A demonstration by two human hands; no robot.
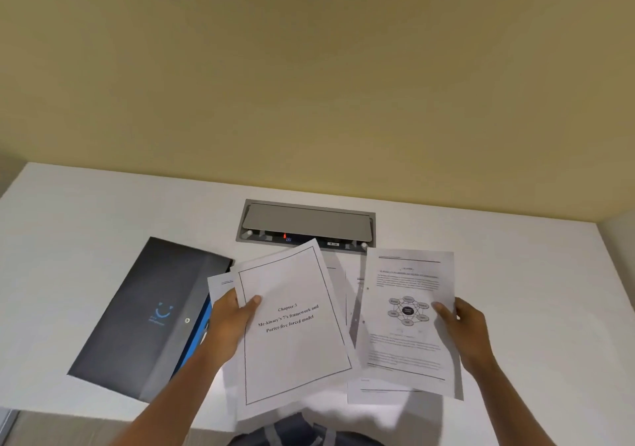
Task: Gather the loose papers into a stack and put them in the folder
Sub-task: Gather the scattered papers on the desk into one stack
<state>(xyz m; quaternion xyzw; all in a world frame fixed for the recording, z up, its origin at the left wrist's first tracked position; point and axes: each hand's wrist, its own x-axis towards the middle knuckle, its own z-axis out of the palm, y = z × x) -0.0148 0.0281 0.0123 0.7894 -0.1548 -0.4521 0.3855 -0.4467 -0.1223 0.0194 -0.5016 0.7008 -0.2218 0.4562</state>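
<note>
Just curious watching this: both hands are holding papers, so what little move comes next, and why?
Probably bring the diagram page in the right hand onto the Chapter 3 page held by the left hand. The sheets are apart, more lie beneath, and the folder is shut.

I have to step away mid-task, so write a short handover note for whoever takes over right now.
Left hand: holds the title page with another sheet under it.
Right hand: holds the diagram page.
More sheets lie on the desk between and under these.
Folder: on the desk to the left, apparently closed.
Done: papers partly picked up.
Left: merge everything into one stack, open the folder, slide the stack in.
</note>
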